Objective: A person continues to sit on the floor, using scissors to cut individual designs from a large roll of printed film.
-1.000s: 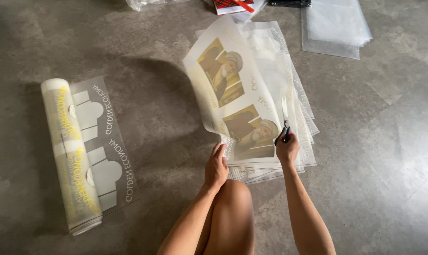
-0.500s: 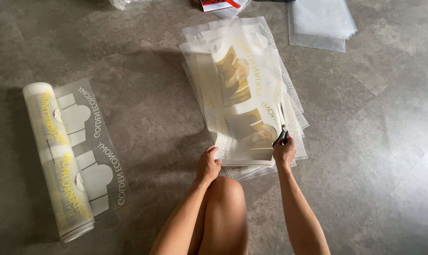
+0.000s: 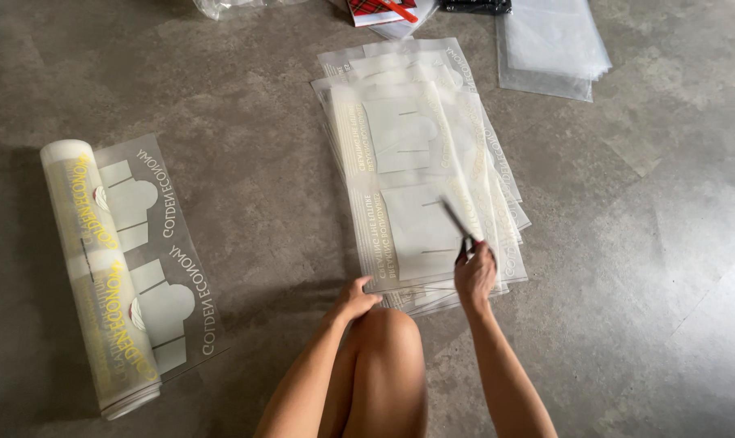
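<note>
A stack of translucent printed sheets (image 3: 420, 174) lies flat on the grey floor (image 3: 659, 268), fanned slightly at its edges. The right hand (image 3: 474, 274) rests at the stack's near right corner, fingers closed around a pair of dark scissors (image 3: 456, 223) whose blades point up over the top sheet. The left hand (image 3: 353, 298) sits at the stack's near left corner, just above a raised knee (image 3: 387, 332); its fingers are loosely curled and hold nothing, the fingertips touching or nearly touching the sheet edge. Well to the left of the stack lies a partly unrolled film roll (image 3: 100, 276) with yellow print. Beyond the stack's far right corner sits a pile of clear bags (image 3: 550, 45).
</note>
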